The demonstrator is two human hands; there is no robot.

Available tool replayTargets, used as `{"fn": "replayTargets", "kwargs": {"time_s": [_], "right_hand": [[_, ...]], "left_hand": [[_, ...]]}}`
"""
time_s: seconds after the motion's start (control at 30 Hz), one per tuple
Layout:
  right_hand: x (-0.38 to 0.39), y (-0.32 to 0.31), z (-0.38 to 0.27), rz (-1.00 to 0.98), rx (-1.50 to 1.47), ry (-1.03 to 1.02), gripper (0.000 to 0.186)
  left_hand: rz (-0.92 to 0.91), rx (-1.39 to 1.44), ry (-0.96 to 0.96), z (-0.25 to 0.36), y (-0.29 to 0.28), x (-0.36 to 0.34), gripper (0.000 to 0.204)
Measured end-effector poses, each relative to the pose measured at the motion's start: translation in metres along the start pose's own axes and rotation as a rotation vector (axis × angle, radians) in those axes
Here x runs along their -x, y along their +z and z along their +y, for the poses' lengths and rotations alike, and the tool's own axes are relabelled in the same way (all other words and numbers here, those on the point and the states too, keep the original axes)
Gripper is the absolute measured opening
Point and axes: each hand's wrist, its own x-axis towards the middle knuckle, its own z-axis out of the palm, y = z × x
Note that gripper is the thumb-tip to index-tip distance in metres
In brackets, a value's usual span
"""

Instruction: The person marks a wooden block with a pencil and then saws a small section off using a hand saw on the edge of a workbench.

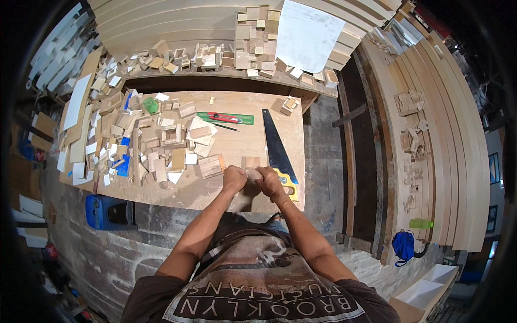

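A small flat wooden block (252, 163) is held between my two hands over the near edge of the workbench (186, 200). My left hand (235, 178) grips its left side with fingers curled in. On the other side my right hand (269, 182) closes around it. Just right of that hand lies a handsaw (277, 144) with a black blade and a yellow handle (288, 185). Left of my hands sits a striped wooden piece (211, 166). Farther back, a red utility knife (222, 117) rests on a green ruler (247, 119), with a dark pencil (225, 127) nearby.
Wood offcuts (161, 140) and white pieces crowd the bench's left half. A small wooden box (290, 105) stands at the back right corner. Behind, a shelf (231, 71) carries small wooden constructions. A blue plastic stool (105, 212) is at the lower left; stacked boards (447, 134) line the right.
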Motion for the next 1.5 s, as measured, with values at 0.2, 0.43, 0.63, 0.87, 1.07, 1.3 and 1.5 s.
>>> {"fn": "replayTargets", "kwargs": {"time_s": [0.2, 0.43, 0.63, 0.87, 1.07, 1.3, 1.5], "right_hand": [[-0.001, 0.012, 0.003, 0.124, -0.064, 0.227, 0.021], [0.000, 0.018, 0.015, 0.049, -0.160, 0.363, 0.029], [-0.003, 0.021, 0.020, 0.031, -0.184, 0.303, 0.030], [-0.004, 0.023, 0.025, 0.101, -0.011, 0.246, 0.030], [0.004, 0.015, 0.021, 0.064, -0.097, 0.240, 0.031], [0.005, 0.030, 0.043, 0.155, -0.238, 0.386, 0.029], [-0.008, 0.027, 0.015, 0.038, -0.159, 0.374, 0.037]], "left_hand": [[-0.104, 0.043, -0.148, 0.000, 0.002, -0.012, 0.019], [-0.216, 0.020, -0.190, 0.023, -0.006, -0.007, 0.018], [-0.217, 0.031, -0.205, 0.037, -0.016, -0.002, 0.017], [-0.165, 0.019, 0.007, 0.011, -0.012, -0.005, 0.023], [0.017, 0.105, -0.023, -0.048, -0.032, 0.007, 0.022], [0.016, 0.171, 0.057, 0.000, -0.011, 0.008, 0.027], [-0.164, 0.238, -0.156, 0.009, -0.007, -0.005, 0.051]]}}
